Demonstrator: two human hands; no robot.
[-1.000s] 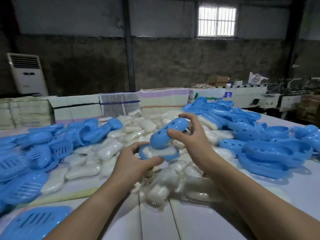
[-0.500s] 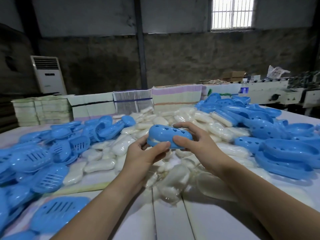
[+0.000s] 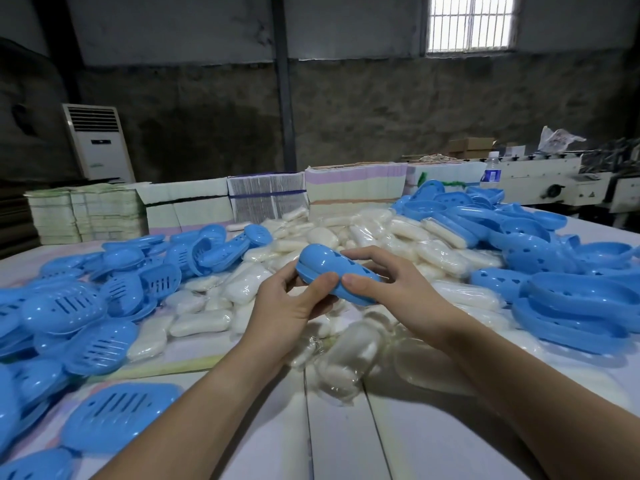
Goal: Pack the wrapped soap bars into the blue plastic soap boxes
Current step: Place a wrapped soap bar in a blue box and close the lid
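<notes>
Both hands hold one closed blue soap box above the heap of wrapped soap bars: left hand curls round its near-left end, right hand pinches the right end. The box is oval, glossy, its lid pierced with small holes, seam shut along the edge

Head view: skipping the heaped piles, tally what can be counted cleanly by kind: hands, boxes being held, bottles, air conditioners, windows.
Hands: 2, the left hand and the right hand
Held soap box: 1
Water bottle: 1
Air conditioner: 1
Window: 1
Total: 6
</notes>
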